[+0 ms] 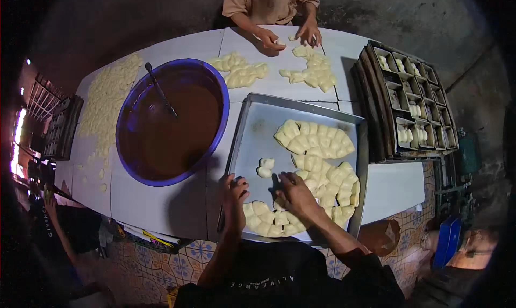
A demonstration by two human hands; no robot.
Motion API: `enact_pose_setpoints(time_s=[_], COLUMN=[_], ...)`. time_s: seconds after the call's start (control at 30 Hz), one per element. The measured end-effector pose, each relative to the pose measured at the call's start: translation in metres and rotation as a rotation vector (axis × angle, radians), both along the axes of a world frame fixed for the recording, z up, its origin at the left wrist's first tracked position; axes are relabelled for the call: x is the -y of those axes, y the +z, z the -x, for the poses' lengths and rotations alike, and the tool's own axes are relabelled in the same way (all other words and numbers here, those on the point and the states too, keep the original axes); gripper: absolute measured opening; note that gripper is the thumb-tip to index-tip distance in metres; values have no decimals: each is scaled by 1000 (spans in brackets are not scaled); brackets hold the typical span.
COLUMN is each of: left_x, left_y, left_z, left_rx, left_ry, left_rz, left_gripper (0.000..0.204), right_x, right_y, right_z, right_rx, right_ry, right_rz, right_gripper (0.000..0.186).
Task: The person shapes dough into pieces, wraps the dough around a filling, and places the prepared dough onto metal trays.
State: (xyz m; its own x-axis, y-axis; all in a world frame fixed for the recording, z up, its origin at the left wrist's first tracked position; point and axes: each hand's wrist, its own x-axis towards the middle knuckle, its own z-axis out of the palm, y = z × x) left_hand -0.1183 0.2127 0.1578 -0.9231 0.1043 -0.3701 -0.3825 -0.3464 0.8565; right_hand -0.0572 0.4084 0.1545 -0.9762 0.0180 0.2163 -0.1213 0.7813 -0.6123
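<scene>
A grey metal tray [242,141] lies in front of me with pale dough pieces [317,138] pressed together in clusters along its right and near sides. Two small dough pieces [265,167] sit apart near its middle. My left hand [235,200] is over the tray's left rim, its fingers bent but apart, with nothing visible in them. Inside the tray, my right hand [298,197] reaches down among the dough, fingers bunched together. Whatever lies between those fingertips is hidden. Another dough piece shows just under that hand.
Left of the tray stands a blue basin [224,114] of brown liquid with a long-handled utensil [161,90]. Stacked compartment moulds [395,87], some holding dough, rise at right. Across the table, a person [271,6] handles dough; many small pieces [110,93] cover the far left.
</scene>
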Motion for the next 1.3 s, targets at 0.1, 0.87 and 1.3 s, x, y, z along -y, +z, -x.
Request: enact_pose_setpoints(time_s=[0.1,0.87,1.3], left_x=[10,-11,73], left_y=[10,73,92], left_z=[-11,-43,175], left_rx=[-85,273,-285], left_ry=[-93,-332,-267], left_rz=[33,-931,1160], left_gripper=[42,30,83], right_x=[20,51,42], right_y=[-11,76,23], right_z=[-22,8,29], right_rx=[186,-297,-29], right_ry=[120,283,227], right_rz=[-79,535,1227], right_gripper=[31,56,86])
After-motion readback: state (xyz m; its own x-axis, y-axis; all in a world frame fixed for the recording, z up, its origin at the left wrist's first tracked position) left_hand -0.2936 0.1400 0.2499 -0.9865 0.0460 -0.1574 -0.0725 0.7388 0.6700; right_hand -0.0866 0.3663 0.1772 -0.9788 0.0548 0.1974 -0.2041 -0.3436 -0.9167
